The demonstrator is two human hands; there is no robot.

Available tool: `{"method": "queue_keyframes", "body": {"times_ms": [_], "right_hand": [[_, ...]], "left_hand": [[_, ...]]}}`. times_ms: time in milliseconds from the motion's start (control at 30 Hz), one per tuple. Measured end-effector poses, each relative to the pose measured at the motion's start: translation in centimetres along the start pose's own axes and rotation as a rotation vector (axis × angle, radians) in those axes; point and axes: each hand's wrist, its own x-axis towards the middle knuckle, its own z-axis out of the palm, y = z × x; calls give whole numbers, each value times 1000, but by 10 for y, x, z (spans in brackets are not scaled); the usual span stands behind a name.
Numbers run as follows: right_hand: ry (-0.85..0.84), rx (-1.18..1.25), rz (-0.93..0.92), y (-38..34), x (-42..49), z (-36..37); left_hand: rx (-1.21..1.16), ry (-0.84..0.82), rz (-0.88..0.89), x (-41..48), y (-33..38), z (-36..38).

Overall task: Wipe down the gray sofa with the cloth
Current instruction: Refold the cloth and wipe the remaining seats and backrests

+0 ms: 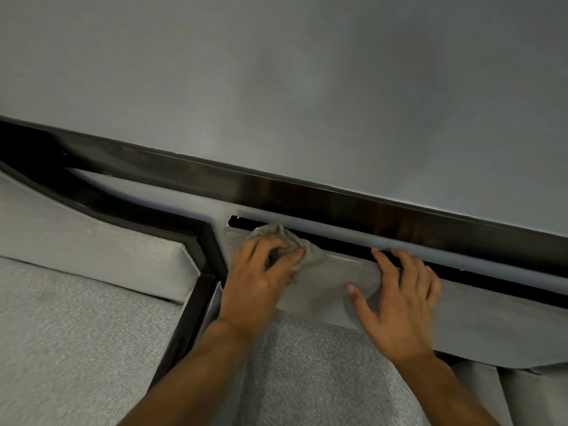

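Two hands at the top of the gray sofa's back cushion

The left hand (261,278) bunches the gray cloth (287,244) in curled fingers, pressing it on the upper edge of the sofa (491,321) back beside the dark glossy frame (215,179). The right hand (399,299) lies flat with fingers spread on the same cushion, near the cloth; the wall (307,72) rises behind.

cloth (312,253): bunched, mostly hidden under the left hand (261,281)
sofa (76,333): cut off left, right and below
forearms (190,364): run off the bottom edge
frame (307,192): both ends out of picture
gap (338,243): too dark to see into
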Motion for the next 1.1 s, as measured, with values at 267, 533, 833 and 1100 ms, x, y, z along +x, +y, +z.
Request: {"method": "queue_keyframes", "body": {"times_ms": [267, 533, 833, 1100], "right_hand": [[9, 27, 8, 1, 0, 2], [-57, 38, -34, 7, -1, -3], [-49, 51, -3, 5, -1, -1], [-132, 10, -38, 11, -2, -7]], "left_hand": [[-20, -55, -3, 19, 66, 23], [84, -81, 60, 19, 36, 6], [-21, -63, -50, 23, 87, 29], [125, -109, 22, 18, 31, 4]]}}
